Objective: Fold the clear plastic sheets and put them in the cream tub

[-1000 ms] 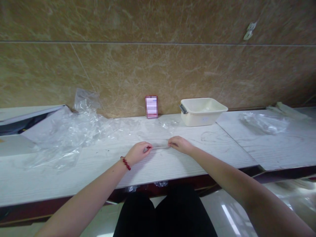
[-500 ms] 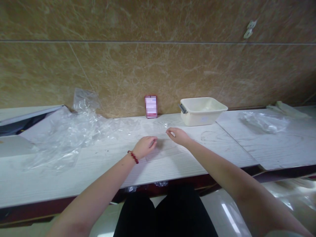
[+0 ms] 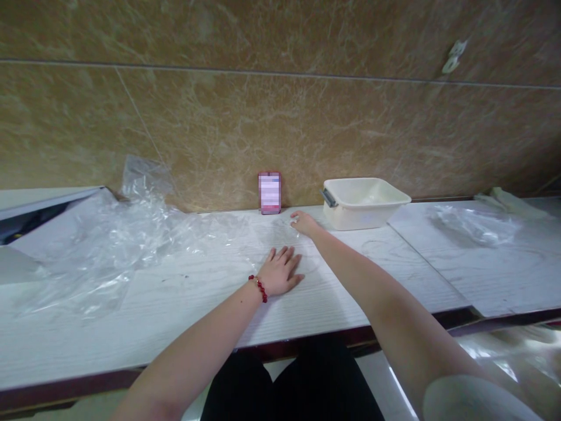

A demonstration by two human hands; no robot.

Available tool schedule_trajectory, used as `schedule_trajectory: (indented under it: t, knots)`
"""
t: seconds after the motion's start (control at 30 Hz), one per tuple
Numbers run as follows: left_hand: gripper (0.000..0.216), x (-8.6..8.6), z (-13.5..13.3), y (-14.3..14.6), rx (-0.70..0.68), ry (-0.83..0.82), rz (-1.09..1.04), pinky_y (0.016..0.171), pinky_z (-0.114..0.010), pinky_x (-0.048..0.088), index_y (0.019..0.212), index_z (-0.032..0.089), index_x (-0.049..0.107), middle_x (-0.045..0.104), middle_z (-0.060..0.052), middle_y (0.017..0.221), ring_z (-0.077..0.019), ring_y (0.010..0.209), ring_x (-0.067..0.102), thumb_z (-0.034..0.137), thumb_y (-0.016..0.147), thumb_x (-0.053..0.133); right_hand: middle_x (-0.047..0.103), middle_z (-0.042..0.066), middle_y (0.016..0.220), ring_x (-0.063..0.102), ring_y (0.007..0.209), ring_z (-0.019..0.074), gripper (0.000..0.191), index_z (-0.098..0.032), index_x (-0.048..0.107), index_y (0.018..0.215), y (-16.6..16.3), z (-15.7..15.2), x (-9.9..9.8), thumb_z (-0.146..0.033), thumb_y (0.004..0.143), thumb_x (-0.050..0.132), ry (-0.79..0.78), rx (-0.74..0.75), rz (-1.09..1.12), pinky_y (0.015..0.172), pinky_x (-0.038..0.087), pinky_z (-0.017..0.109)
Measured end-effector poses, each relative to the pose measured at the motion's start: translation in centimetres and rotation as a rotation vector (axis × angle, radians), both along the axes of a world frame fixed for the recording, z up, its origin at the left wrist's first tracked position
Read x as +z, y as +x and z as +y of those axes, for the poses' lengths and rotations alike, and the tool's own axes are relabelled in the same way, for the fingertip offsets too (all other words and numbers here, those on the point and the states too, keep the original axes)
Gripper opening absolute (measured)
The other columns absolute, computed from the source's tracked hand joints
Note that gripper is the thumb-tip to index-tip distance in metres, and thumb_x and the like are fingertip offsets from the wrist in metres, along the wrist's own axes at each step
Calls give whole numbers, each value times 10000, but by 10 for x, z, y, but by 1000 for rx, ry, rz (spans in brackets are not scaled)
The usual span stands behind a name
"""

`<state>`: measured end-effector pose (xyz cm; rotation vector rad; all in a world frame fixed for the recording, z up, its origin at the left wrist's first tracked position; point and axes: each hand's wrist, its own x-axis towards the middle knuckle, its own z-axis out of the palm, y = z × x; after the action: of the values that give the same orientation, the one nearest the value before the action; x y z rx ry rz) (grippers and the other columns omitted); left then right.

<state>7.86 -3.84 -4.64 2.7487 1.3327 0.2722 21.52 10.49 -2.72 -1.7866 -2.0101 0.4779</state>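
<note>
My left hand, with a red bead bracelet at its wrist, lies flat with fingers spread on the white wood-grain tabletop. Farther back, my right hand is bent at the fingers, which are closed on thin clear plastic film close to the wall. The film's outline is hard to make out against the white surface. Just beyond stands a phone with its screen lit, leaning on the wall. To the right of my right hand is a cream plastic bin with a grey handle.
A large heap of crumpled clear plastic spreads across the left side, beside an open white box with something dark inside. More clear plastic and a pale cloth-like item lie at the right. A brown marbled wall rises behind.
My left hand has opened from a curled grip and now lies flat, a little farther right and lower. My right hand has reached back towards the wall, near the phone.
</note>
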Motion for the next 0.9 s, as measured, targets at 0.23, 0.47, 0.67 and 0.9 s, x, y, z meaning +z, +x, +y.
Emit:
schedule_trajectory:
  t: [0.23,0.47,0.67,0.9]
  knots:
    - [568,7,3,1,0,-26,-103,972,-446,176,1251,198,311,296,-107,1324,-247,1215,232,517,783,291,570,61,969,515,895,146,326,-182,505,1034,15,3,-1,-181,708,507,87,-25,-50,778,369,245]
    - [390,39,29,-71,605,5,-109,793,-317,394,1091,144,469,561,-127,1010,-215,911,541,344,769,374,580,74,913,497,916,183,223,-175,568,926,5,-30,24,-246,749,453,249,35,-134,822,339,310]
    - [484,34,43,-117,804,-257,41,740,-291,408,1030,109,506,574,-158,1007,-246,927,540,437,680,444,600,40,803,534,755,127,182,-169,585,840,-32,-78,25,-180,762,420,161,370,-41,691,393,233]
    - [413,31,47,-107,775,-298,85,691,-272,411,905,127,580,619,-133,921,-236,858,564,435,658,459,425,69,1220,328,1147,178,372,-196,470,1131,-49,-106,-5,-349,797,415,236,610,-133,943,246,351]
